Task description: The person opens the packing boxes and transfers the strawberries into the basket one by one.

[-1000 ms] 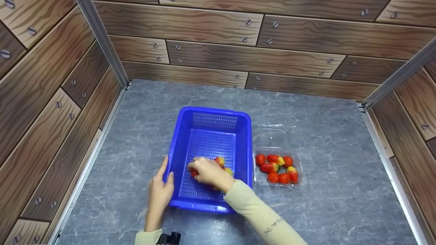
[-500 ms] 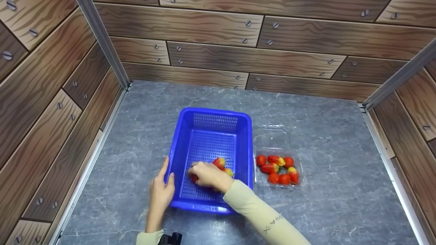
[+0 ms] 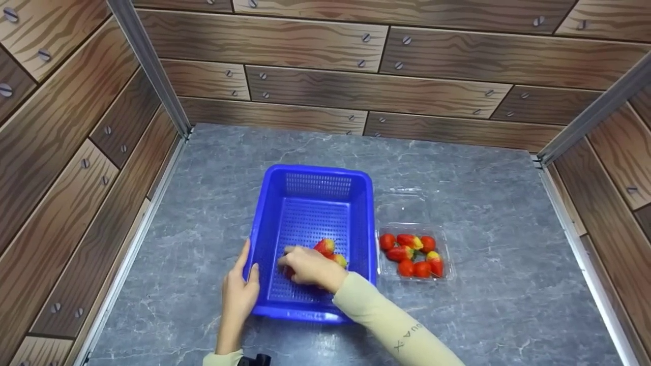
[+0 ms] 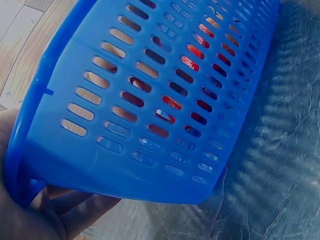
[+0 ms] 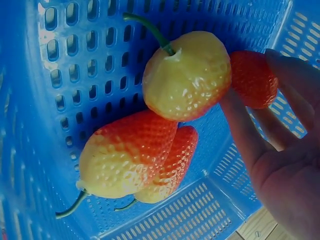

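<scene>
My left hand [image 3: 239, 292] grips the left rim of a blue plastic basket [image 3: 320, 169], thumb inside and fingers outside the wall. In the left wrist view the fingers [image 4: 92, 212] curl under the rim. My right hand [image 3: 310, 267] reaches down inside the basket's near half. It pinches a red strawberry [image 5: 254, 80] between thumb and fingers, low over the slotted floor. Close beside it lies a yellow-topped strawberry [image 5: 187, 75] with a green stem. Two more red-and-yellow strawberries, one [image 5: 125, 155] partly covering the other [image 5: 175, 167], lie together.
Right of the basket stands a clear plastic box [image 3: 448, 256] holding several red and red-and-yellow strawberries [image 3: 401, 253]. Its transparent lid [image 3: 407, 207] lies folded back behind it. Wood-patterned walls [image 3: 315, 89] enclose the grey marbled table [image 3: 508, 229] at the back and sides.
My right hand has shifted slightly towards me inside the basket, uncovering more of the strawberries beside it. The left hand keeps its grip on the rim. The head view has tilted slightly.
</scene>
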The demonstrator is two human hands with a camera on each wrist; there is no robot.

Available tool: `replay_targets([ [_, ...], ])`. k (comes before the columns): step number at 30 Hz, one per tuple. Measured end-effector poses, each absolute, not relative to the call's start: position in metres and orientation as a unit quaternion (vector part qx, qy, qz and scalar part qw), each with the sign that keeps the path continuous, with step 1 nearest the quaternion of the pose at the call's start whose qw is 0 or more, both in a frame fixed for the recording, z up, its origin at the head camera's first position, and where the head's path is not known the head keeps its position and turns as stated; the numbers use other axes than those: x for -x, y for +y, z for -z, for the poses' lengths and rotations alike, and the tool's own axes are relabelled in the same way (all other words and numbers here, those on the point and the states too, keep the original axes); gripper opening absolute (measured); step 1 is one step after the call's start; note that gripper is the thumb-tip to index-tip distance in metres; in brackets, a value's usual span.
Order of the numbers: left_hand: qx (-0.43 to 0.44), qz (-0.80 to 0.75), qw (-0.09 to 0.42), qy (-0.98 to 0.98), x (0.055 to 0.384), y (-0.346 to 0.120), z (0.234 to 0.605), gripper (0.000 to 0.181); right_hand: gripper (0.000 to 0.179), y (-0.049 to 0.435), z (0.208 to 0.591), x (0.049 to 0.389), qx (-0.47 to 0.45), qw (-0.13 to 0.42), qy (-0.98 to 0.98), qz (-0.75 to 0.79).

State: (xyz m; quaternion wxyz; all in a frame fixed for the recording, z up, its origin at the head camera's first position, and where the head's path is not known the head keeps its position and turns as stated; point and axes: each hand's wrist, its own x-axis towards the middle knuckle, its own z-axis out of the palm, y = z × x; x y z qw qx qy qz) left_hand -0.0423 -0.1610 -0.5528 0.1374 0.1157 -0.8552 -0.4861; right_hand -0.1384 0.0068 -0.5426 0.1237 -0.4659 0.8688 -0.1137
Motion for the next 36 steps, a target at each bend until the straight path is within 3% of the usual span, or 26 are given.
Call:
replay_targets([
  [13, -0.118, 0.489, 0.129, -0.855, 0.042, -0.161, 0.555, 0.057, 0.04, 0.01, 0.53, 0.132, 0.431, 0.17, 0.878, 0.118],
  [23, -0.109, 0.505, 0.129, -0.846, 0.045, -0.161, 0.552, 0.056, 0.041, 0.026, 0.493, 0.136, 0.381, 0.162, 0.895, 0.167],
  [27, -0.108, 0.504, 0.136, -0.846, 0.045, -0.161, 0.553, 0.056, 0.039, 0.033, 0.477, 0.136, 0.378, 0.123, 0.902, 0.168],
  [36, -0.108, 0.5, 0.158, -0.845, 0.043, -0.161, 0.555, 0.057, 0.026, 0.057, 0.455, 0.124, 0.367, -0.045, 0.916, 0.157],
])
